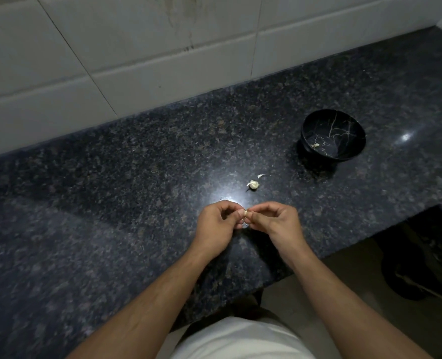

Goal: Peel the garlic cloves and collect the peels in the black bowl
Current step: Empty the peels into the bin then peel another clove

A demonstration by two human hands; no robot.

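A small garlic clove (246,213) is pinched between both hands above the dark granite counter (111,203). My left hand (218,224) grips it with thumb and fingers curled, and my right hand (276,221) pinches its right end. Another garlic clove (253,184) lies on the counter just beyond my hands, with a loose peel (261,175) beside it. The black bowl (333,134) with gold veining stands at the right and holds a small pale piece (316,145) on its bottom.
A white tiled wall (137,47) runs along the back of the counter. The counter's front edge slants from the lower middle to the right, with floor and dark footwear (421,275) below it.
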